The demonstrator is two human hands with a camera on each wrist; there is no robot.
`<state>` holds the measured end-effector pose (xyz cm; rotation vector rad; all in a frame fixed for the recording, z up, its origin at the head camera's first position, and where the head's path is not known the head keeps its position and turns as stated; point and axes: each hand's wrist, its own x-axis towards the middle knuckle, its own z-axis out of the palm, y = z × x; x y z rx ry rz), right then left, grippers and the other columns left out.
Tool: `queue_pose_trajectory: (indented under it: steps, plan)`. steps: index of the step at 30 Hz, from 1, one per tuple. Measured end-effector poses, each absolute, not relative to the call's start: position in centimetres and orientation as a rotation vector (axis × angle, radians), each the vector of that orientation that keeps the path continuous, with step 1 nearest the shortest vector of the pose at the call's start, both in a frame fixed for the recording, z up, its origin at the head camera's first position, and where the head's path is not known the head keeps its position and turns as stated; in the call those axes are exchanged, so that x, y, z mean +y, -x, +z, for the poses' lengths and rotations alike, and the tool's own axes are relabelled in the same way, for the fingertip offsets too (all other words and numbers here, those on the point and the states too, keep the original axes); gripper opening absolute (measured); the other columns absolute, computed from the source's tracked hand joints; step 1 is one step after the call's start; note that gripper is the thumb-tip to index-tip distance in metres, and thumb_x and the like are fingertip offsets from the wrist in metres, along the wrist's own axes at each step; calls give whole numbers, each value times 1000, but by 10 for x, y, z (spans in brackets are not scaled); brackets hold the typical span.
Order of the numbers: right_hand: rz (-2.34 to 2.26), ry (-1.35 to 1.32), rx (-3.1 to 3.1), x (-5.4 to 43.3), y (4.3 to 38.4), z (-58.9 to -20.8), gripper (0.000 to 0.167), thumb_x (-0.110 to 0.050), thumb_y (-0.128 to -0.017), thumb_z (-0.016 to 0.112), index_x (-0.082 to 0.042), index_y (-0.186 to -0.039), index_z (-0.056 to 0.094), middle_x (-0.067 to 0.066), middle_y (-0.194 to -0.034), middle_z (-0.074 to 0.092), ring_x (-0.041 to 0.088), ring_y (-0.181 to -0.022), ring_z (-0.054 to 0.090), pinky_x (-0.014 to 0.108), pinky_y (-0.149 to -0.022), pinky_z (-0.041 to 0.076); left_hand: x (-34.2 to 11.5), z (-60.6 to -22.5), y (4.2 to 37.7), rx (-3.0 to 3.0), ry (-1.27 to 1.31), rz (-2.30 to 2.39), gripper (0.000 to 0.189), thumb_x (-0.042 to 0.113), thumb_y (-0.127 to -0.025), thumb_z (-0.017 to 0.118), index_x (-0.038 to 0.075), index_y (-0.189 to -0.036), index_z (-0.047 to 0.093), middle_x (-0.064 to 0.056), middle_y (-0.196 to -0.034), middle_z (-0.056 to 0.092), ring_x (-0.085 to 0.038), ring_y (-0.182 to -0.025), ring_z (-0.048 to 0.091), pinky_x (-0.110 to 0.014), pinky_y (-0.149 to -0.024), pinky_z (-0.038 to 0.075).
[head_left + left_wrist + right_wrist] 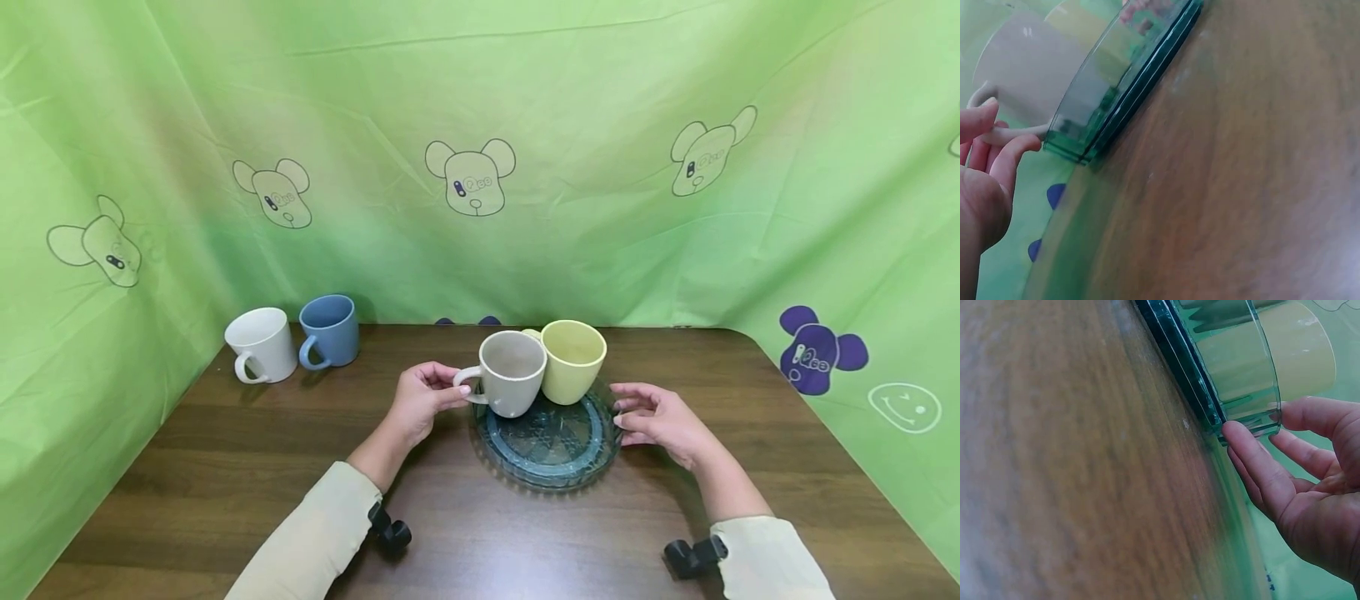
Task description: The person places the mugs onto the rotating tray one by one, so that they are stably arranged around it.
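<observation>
My left hand [422, 402] pinches the handle of a beige mug [513, 375]. That mug is within the left rim of a round, see-through green tray [546, 475]. A pale yellow mug [573, 367] stands in the tray beside it, its handle partly hidden behind the beige one. In the left wrist view, the thumb and fingers close on the beige handle [1019, 133] just above the tray wall. On the opposite side, my right hand [663, 423] touches the tray's outer wall with extended fingers. The right wrist view shows these fingertips [1233, 430] against the clear wall.
A white mug [262, 343] and a blue mug [331, 332] stand at the back left of the wooden table [480, 550]. A green cloth [585, 92] with cartoon heads hangs behind and along both sides of the table.
</observation>
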<state>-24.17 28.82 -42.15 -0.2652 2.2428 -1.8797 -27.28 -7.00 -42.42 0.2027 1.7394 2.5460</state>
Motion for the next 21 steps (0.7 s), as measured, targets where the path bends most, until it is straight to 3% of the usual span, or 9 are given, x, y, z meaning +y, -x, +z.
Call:
queue_pose_trajectory:
  steps: [8,21]
  plan:
    - [-1876,263,2240,287,241,-420,63,9,-86,61,19,-140,28,39,-124,43,15,-87,64,39,-73,61,-65,-424,267,1809,-187,2520,22,-24,-72,70,-5,-84,65,-16,-79,65,-16,-67,66,-30,-60,60]
    - [-1873,287,2270,288,238,-419,61,10,-84,62,22,-136,31,38,-120,45,17,-87,64,39,-73,61,-67,-422,269,2160,-295,2221,22,-16,-69,79,-7,-83,64,-10,-77,68,-13,-68,64,-23,-63,57]
